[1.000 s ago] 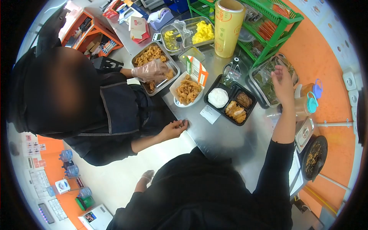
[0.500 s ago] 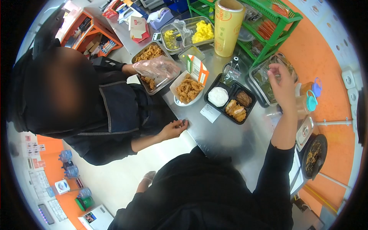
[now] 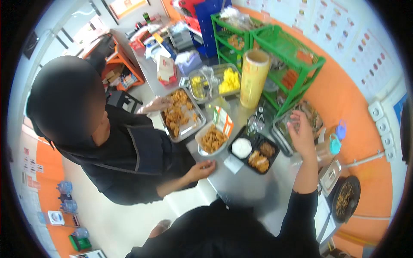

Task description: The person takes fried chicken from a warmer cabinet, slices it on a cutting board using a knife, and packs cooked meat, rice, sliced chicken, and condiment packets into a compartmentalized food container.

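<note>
My right hand (image 3: 301,132) hovers over the near edge of a metal tray (image 3: 282,138) with green leafy contents under clear plastic. Its fingers are curved and apart, with nothing visible between them. To its left sits a black compartment meal tray (image 3: 261,171) holding white rice (image 3: 241,148), sliced fried chicken (image 3: 259,161) and a brown patty-like piece (image 3: 267,149). Low at the left of my body a small blurred skin-coloured patch (image 3: 159,228) shows, perhaps my left hand; its fingers cannot be made out.
A co-worker (image 3: 124,150) stands at left, a gloved hand (image 3: 157,104) by a tray of fried chicken (image 3: 200,124), a bare hand (image 3: 201,170) at the table edge. Nearby are a chicken box (image 3: 214,138), tongs (image 3: 257,120), a wrap roll (image 3: 254,79) and a green rack (image 3: 297,73).
The view has tilted upward. The co-worker's gloved hand has drawn back from over the chicken to the tray's left edge. My right hand stays by the leafy tray, fingers now wider apart.
</note>
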The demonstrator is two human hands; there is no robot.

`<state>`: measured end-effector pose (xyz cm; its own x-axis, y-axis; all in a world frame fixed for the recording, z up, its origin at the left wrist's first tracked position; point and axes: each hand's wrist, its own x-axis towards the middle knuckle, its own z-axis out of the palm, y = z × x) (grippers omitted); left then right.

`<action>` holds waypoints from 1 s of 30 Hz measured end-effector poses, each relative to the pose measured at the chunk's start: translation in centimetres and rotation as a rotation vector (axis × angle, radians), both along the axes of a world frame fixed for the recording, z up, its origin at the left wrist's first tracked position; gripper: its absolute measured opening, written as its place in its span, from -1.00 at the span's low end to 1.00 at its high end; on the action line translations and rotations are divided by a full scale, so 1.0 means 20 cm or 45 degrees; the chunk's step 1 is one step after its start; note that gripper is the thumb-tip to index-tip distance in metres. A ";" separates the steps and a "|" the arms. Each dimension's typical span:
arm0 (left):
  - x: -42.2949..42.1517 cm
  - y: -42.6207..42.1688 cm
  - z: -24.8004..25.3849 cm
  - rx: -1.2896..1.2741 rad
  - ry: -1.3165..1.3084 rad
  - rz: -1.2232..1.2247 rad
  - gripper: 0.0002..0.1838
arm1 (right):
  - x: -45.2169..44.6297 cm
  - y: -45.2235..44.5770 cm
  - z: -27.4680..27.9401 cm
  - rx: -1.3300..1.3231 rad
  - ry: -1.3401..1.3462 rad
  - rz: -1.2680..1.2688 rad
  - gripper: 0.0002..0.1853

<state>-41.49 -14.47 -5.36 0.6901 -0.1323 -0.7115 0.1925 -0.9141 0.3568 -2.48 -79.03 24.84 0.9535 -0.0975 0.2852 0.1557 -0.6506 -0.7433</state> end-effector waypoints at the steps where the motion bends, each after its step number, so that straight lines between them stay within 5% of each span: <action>1: 0.03 0.00 0.01 0.020 0.035 0.008 -0.77 | 0.03 0.01 0.05 -0.009 -0.048 0.006 -0.58; 10: 0.62 -0.32 0.21 0.020 -0.261 -0.337 -0.78 | 0.80 0.20 0.60 0.343 -0.344 0.464 -0.66; 12: 0.90 -0.53 0.31 0.169 -0.637 -0.866 -0.78 | 1.08 0.24 0.69 0.135 -0.393 0.408 -0.72; 14: 1.17 -0.73 0.37 0.936 -1.354 -1.755 -0.78 | 1.34 0.30 0.72 -0.152 -0.328 0.294 -0.73; 16: 1.39 -0.89 0.43 1.495 -1.822 -2.120 -0.78 | 1.68 0.34 0.65 -0.371 -0.255 0.273 -0.68; 20: 1.66 -1.02 0.48 1.756 -2.087 -2.186 -0.78 | 2.11 0.50 0.59 -1.021 -0.183 0.232 -0.53; 24: 1.71 -0.95 0.78 1.719 -2.031 -2.171 -0.77 | 2.29 0.67 0.54 -0.858 -0.163 0.011 -0.45; 26: 1.76 -0.88 1.00 1.860 -1.986 -2.278 -0.70 | 2.24 0.73 0.61 -0.987 0.114 -0.082 -0.42; 30: 1.92 -0.72 1.16 2.287 -1.782 -2.230 -0.63 | 2.48 0.67 0.46 -0.960 -0.137 -0.090 -0.41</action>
